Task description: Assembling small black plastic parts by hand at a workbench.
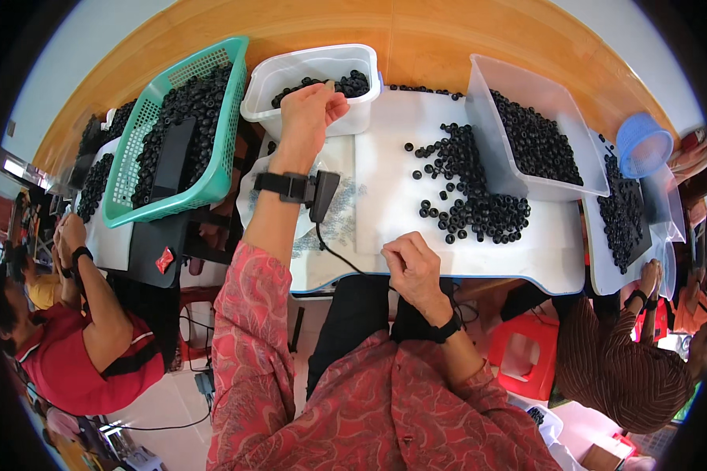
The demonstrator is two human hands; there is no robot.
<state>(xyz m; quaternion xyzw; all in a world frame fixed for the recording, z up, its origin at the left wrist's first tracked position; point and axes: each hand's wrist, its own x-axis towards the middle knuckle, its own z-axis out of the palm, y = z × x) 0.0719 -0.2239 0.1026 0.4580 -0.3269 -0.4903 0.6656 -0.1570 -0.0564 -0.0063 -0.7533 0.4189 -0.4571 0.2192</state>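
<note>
My left hand (310, 118) is raised over the near rim of a white plastic bin (306, 59), which has small black round parts (357, 82) inside. Its fingers are loosely bent and a little apart, with nothing visible held; a yellowish bit shows at one fingertip. Beside the table's front edge, my right hand (416, 271) is closed, fingers curled and pressed together; anything inside them is hidden. Beyond that hand, loose black ring-like parts (495, 216) lie spread on a white board (389, 188).
A clear tub (538, 188) of black parts stands right, a green basket (232, 149) of them left. A clear plastic bag (322, 228) lies under my left forearm. Co-workers sit on both sides: a red shirt (78, 361) left, a striped top (605, 369) right.
</note>
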